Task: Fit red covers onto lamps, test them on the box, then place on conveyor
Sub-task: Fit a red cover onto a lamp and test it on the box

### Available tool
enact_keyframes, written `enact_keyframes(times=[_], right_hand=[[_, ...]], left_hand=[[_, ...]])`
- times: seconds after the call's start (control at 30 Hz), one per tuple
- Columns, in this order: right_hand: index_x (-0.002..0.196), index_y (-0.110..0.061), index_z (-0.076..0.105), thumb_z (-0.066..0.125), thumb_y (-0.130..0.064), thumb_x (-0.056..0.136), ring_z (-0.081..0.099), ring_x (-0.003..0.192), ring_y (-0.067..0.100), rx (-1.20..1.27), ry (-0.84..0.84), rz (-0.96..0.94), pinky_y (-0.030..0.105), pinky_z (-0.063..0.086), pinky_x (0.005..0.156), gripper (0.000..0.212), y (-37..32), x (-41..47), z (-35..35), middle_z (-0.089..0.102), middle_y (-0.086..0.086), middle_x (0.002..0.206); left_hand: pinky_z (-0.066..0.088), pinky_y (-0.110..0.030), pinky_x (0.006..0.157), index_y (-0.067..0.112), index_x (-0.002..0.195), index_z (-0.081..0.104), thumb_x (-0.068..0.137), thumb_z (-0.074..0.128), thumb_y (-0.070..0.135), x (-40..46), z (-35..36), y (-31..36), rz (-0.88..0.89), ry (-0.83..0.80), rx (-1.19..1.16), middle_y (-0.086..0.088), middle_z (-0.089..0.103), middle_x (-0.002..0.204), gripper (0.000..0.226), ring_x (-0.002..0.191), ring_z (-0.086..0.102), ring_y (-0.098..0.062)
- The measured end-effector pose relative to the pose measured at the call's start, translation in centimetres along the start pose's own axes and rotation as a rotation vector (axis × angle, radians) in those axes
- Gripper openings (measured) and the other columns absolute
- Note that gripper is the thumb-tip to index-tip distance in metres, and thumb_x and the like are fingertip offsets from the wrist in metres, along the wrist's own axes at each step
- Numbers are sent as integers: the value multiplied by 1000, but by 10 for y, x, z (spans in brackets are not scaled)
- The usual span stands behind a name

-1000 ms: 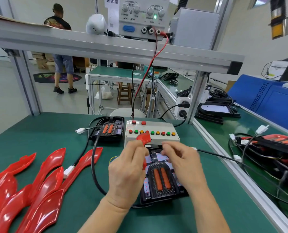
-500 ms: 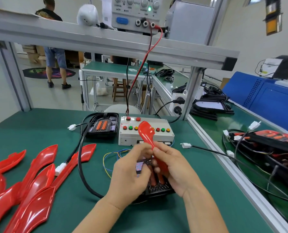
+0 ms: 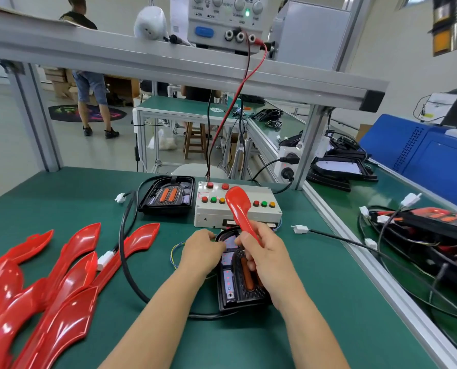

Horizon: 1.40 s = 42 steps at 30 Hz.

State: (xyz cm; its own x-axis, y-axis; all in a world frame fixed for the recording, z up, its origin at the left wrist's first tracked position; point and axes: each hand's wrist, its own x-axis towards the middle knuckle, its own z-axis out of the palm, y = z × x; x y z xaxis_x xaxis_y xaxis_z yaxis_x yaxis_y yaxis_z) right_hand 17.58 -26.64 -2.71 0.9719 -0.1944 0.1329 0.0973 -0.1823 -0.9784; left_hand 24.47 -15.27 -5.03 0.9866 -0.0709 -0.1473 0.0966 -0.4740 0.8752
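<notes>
We are looking at a factory assembly line: aluminium-framed green surface, bench power supply overhead, button-covered test box, conveyor running alongside.

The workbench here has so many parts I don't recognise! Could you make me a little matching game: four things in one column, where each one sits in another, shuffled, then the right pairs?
Things:
1. red cover
2. lamp
3. spare lamp
4. pile of red covers

Places:
A. left of the test box, at the back of the table
B. raised in the right hand
C. on the mat at the far left
D. under both hands, steadied by the left hand

Pairs: 1-B, 2-D, 3-A, 4-C
</notes>
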Motion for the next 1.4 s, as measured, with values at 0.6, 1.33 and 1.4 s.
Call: enact_keyframes(times=[0.6, 1.33, 1.4], right_hand=[[141, -19, 49, 48, -18, 102, 55, 116, 4, -284, 33, -213, 22, 39, 104, 39, -8, -31, 14, 61, -9, 128], [109, -9, 69, 73, -13, 81, 61, 84, 28, -1018, 234, -430, 40, 55, 67, 28, 11, -76, 15, 62, 6, 95], [111, -10, 69, 75, -14, 81, 63, 84, 27, -1050, 226, -444, 38, 56, 64, 31, 13, -78, 13, 64, 5, 96]], left_hand=[[38, -36, 64, 4, 79, 46, 52, 49, -3, -36, -8, -7, -120, -166, -869, -16, 44, 77, 28, 67, 42, -28], [53, -42, 71, 3, 120, 59, 95, 44, 48, -34, -10, -5, -293, -260, -1309, -21, 68, 109, 53, 97, 66, -29], [51, -42, 73, 3, 122, 59, 94, 45, 51, -35, -10, -4, -308, -230, -1294, -22, 65, 115, 58, 104, 63, -31]])
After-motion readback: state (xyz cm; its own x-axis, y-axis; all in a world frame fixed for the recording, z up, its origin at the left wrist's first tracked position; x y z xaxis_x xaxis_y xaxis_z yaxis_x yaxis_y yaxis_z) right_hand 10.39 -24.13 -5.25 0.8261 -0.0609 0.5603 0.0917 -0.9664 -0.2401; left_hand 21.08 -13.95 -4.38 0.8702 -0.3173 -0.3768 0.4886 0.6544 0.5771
